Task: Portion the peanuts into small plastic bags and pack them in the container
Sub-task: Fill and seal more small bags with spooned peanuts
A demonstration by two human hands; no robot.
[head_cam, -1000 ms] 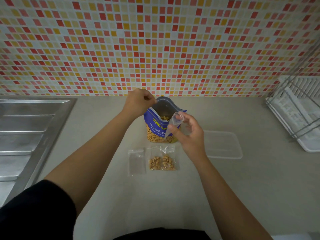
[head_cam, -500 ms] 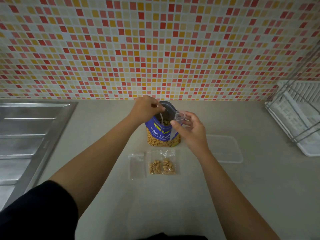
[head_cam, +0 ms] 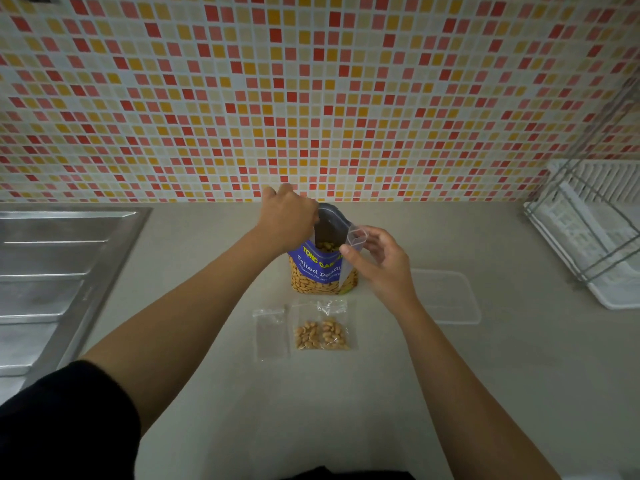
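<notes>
Left hand [head_cam: 287, 216] grips the pouch [head_cam: 318, 271] rim, fingers curled over its open mouth. Right hand [head_cam: 384, 265] pinches an empty bag [head_cam: 353, 244], mouth open, against the pouch front.

Upright open peanut pouch [head_cam: 320, 276], filled bags [head_cam: 332, 336]

Two arms in view. Left arm [head_cam: 194, 313] comes in from lower left of frame, with a black short sleeve [head_cam: 69, 420] over the upper arm, plain fabric, forearm bare below it. Right arm [head_cam: 450, 368] comes in from bottom right, bare along all its visible length. Left hand [head_cam: 287, 216] and right hand [head_cam: 384, 268] bare. Strip of black garment [head_cam: 346, 474] at bottom centre edge, too dark for detail.
</notes>
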